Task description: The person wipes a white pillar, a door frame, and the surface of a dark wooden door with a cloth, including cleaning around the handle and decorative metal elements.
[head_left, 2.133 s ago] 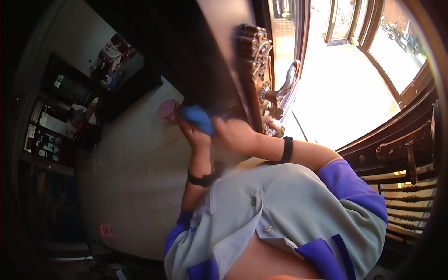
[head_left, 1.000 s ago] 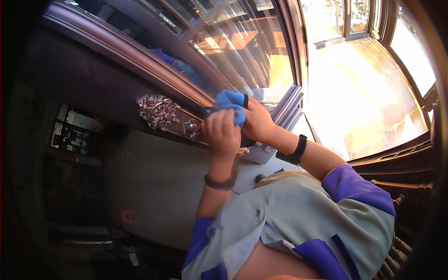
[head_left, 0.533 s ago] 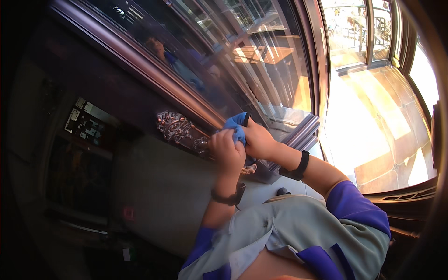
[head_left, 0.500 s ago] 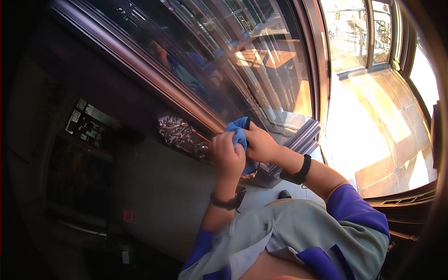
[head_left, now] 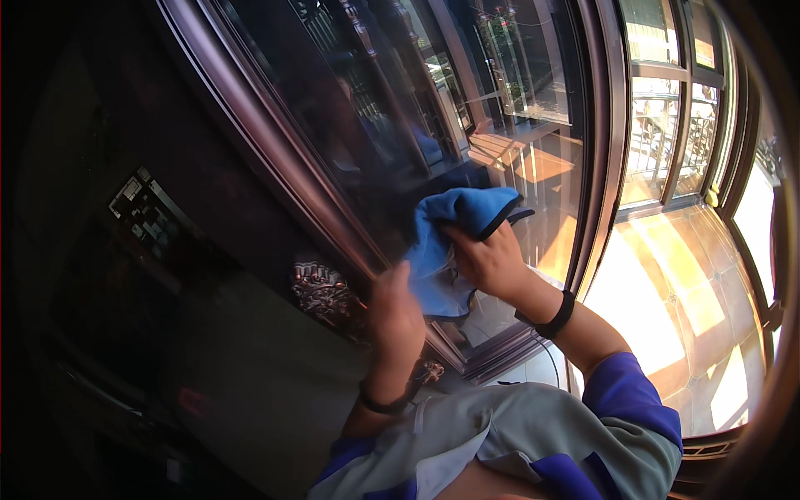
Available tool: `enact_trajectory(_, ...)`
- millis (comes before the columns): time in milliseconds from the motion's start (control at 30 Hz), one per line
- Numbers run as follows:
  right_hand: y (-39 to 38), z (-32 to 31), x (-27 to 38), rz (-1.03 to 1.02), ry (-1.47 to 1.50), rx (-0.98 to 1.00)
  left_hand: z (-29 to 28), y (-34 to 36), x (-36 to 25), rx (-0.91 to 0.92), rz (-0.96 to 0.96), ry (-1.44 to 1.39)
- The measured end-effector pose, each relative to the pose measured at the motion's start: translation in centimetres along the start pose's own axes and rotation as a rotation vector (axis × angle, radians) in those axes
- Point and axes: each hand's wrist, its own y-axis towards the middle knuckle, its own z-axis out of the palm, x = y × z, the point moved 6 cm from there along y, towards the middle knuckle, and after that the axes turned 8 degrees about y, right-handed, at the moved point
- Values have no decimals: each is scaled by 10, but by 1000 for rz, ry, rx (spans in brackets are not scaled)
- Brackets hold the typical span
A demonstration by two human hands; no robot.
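My right hand (head_left: 492,260) grips a blue cloth (head_left: 439,262) with a dark edging. The cloth hangs partly unfolded in front of the glass pane (head_left: 367,158) of a dark door; whether it touches the glass I cannot tell. My left hand (head_left: 395,317) is raised at the cloth's left side, its fingers smeared by motion, so their hold does not show. Just left of that hand is an ornate metal door handle plate (head_left: 323,292), its lower part hidden behind the hand and wrist.
The door's brown metal frame (head_left: 275,162) runs slantwise along the glass. Sunlit floor tiles (head_left: 667,292) lie to the right, below a bright window (head_left: 654,125). On the left is a dim room with a grey floor (head_left: 250,367).
The cloth has gone from bunched between both hands at the handle to spread out in my right hand, up and right at the glass. My left hand has come away. The view has shifted.
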Motion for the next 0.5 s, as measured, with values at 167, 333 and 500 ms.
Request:
enact_trajectory(167,-48,60,-17,129,494,445,41,-40,27,491,-215,121)
enact_trajectory(333,6,64,-21,-289,349,343,26,-10,40,336,-189,-54)
enact_trajectory(500,115,63,-31,-450,-40,254,2,62,47,3,-127,103)
